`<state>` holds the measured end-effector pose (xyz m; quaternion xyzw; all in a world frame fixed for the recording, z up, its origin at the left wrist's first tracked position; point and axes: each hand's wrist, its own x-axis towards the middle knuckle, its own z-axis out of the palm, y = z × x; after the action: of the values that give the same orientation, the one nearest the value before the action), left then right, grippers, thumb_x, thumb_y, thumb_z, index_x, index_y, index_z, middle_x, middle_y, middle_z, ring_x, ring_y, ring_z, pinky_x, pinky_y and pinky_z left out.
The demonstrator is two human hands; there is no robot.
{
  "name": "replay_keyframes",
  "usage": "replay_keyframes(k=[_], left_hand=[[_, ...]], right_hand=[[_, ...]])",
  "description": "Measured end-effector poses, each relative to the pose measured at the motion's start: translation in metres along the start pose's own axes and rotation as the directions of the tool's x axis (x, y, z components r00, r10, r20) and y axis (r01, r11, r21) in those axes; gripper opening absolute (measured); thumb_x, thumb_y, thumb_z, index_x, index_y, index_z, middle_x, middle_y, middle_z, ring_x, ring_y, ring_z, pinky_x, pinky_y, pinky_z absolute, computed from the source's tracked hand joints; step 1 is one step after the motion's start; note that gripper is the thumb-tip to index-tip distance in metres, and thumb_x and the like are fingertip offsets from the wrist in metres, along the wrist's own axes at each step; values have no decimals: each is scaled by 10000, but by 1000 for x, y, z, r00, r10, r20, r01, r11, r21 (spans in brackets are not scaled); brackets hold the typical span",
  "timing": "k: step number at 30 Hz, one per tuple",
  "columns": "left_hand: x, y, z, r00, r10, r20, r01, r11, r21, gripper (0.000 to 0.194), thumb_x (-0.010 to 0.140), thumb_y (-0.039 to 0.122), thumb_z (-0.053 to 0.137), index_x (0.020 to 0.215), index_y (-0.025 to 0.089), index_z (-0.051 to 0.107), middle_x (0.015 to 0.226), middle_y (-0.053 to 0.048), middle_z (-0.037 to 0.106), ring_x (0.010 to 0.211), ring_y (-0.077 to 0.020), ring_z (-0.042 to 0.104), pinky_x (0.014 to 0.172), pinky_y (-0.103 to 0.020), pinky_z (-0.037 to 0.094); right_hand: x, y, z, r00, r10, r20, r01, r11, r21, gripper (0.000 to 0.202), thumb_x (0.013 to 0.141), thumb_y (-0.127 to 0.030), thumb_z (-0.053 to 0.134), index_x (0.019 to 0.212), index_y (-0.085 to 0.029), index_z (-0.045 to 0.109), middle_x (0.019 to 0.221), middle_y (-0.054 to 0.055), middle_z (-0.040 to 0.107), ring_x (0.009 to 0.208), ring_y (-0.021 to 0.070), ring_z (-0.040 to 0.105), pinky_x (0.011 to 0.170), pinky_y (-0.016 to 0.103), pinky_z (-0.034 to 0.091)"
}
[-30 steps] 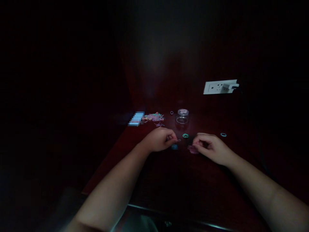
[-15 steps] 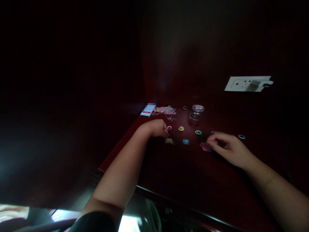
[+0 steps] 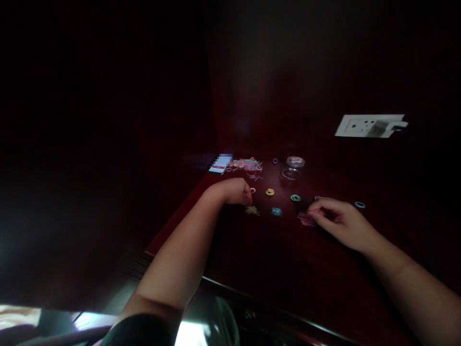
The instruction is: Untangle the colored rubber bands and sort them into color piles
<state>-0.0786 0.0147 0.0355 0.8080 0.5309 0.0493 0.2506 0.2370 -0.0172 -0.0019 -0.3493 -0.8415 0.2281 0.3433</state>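
My left hand (image 3: pixel 239 191) is closed, its curled fingertips between a pink rubber band (image 3: pixel 252 191) and a small pile of beige rubber bands (image 3: pixel 252 210). Whatever it may grip is hidden. Thumb and forefinger of my right hand (image 3: pixel 336 218) pinch together at the edge of a magenta pile of rubber bands (image 3: pixel 305 219); I cannot make out anything between them. Between the hands lie yellow bands (image 3: pixel 270 192), green bands (image 3: pixel 296 198) and a blue pile (image 3: pixel 276 211). A band partly shows behind my right hand, and a light-blue band (image 3: pixel 359 204) lies beyond it.
At the back, a large mixed heap of rubber bands (image 3: pixel 248 165) lies beside a lit phone (image 3: pixel 221 164). A clear round jar (image 3: pixel 292 170) and a single purple band (image 3: pixel 275 161) are near the wall. A socket panel (image 3: pixel 370 125) with a plug is on that wall.
Very little differs. My left fingertips have shifted slightly beside the pink band, covering part of it. My right hand stays at the magenta pile.
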Motion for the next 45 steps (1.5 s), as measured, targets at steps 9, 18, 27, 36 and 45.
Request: replay_keyframes(k=[9, 18, 27, 36, 45], left_hand=[[-2, 2, -2, 999, -20, 40, 21, 1000, -8, 193, 679, 163, 696, 850, 188, 782, 795, -6, 762, 700, -135, 658, 675, -233, 451], [-2, 4, -1, 998, -53, 41, 56, 997, -55, 162, 672, 180, 727, 828, 185, 770, 772, -5, 755, 680, -145, 655, 703, -251, 460], [8, -9, -3, 956, -56, -288, 84, 993, 86, 192, 850, 231, 558, 859, 192, 746, 875, -28, 765, 768, -160, 670, 731, -239, 483], [52, -45, 25, 891, -41, -452, 114, 984, 135, 313, 891, 157, 476, 1100, 188, 708, 1199, -76, 696, 1116, -219, 632, 1030, -317, 459], [71, -50, 36, 879, 21, -476, 65, 984, 165, 376, 901, 177, 452, 1196, 207, 684, 1326, -45, 640, 1249, -235, 544, 1126, -363, 393]], right_hand=[[0, 0, -1, 1000, -17, 2, 17, 1000, -13, 261, 911, -388, 596, 784, -172, 671, 666, 35, 615, 589, 140, 565, 554, 243, 457], [-2, 6, 0, 999, 21, 26, -21, 1000, 8, 256, 915, -398, 596, 811, -176, 670, 691, 43, 633, 600, 148, 574, 561, 250, 460], [-3, 7, 0, 999, 22, 31, -23, 1000, 15, 258, 917, -399, 592, 808, -175, 660, 675, 33, 618, 604, 148, 564, 588, 255, 467], [-3, 6, 0, 999, 24, 37, -24, 1000, -1, 265, 923, -392, 575, 786, -177, 646, 674, 33, 609, 602, 149, 553, 575, 261, 454], [-3, 3, 0, 998, 40, 40, -40, 999, -12, 264, 926, -393, 579, 788, -178, 649, 663, 25, 612, 602, 141, 538, 574, 251, 436]])
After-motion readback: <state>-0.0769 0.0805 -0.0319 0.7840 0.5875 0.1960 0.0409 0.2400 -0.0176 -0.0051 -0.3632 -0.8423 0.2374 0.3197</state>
